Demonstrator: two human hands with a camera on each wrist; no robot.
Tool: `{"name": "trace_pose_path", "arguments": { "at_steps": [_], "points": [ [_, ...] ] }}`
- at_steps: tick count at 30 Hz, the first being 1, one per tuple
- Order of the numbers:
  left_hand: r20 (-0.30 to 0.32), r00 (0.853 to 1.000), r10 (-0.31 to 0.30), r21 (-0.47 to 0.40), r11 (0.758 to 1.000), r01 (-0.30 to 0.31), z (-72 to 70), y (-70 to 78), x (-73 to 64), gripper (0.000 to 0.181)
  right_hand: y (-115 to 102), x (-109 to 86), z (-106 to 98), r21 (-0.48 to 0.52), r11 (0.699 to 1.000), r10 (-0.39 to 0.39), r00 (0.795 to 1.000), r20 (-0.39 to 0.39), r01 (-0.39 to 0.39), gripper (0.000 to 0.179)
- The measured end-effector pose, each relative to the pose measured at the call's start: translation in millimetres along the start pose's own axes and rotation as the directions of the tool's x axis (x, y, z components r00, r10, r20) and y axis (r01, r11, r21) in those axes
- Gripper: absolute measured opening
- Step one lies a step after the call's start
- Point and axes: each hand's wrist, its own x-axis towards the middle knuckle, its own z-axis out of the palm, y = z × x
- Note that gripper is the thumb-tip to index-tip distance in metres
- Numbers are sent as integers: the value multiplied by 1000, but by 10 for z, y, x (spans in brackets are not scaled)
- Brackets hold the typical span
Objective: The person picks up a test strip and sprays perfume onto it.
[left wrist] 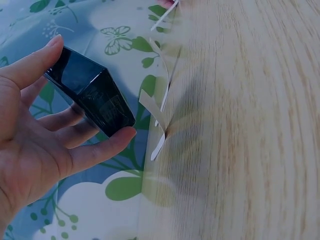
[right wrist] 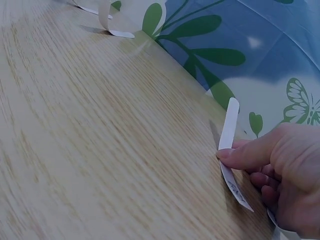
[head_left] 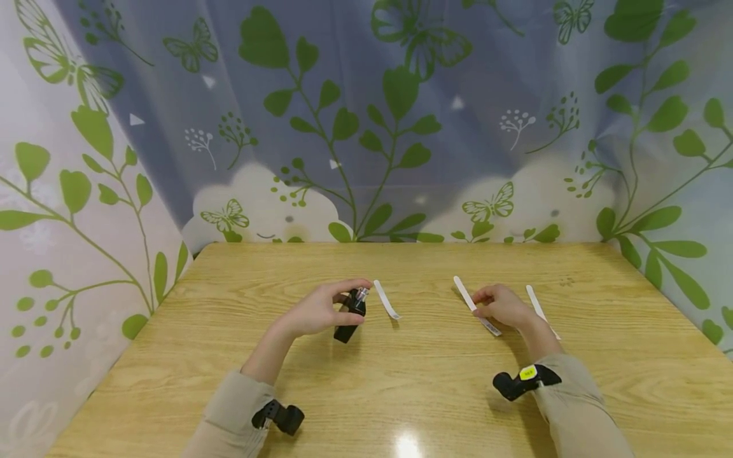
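My left hand grips a black perfume bottle with a clear and silvery spray top, tilted above the wooden table. In the left wrist view the bottle shows glossy, faceted sides between thumb and fingers. On the right, my right hand pinches a white paper test strip by its middle, and small dark print marks the strip's near end. A curved white strip lies just right of the bottle. Another strip lies to the right of my right hand, partly behind the wrist.
The wooden table reaches back to a blue and white curtain printed with green leaves and butterflies. A similar pale curtain hangs along the left side. Black wrist cameras sit on both sleeves.
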Motion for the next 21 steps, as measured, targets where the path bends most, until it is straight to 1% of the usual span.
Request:
{"name": "trace_pose_path", "arguments": {
  "at_steps": [7,14,19,21],
  "points": [
    [2,1000,-6,2,1000,6,6,-9,7,61,-13,-19,6,-8,1000,14,999,-40,-15,22],
    [-4,1000,-1,10,1000,1,-3,-4,2,61,-37,-25,3,-20,999,42,992,-115,-45,15],
    [-2,1000,-4,8,1000,4,-10,1,-11,61,-65,-35,-16,15,997,82,989,-120,-80,14],
    [-7,1000,-15,8,1000,15,-15,2,-16,61,-75,-36,-25,28,996,89,989,-115,-87,13]
  ]
}}
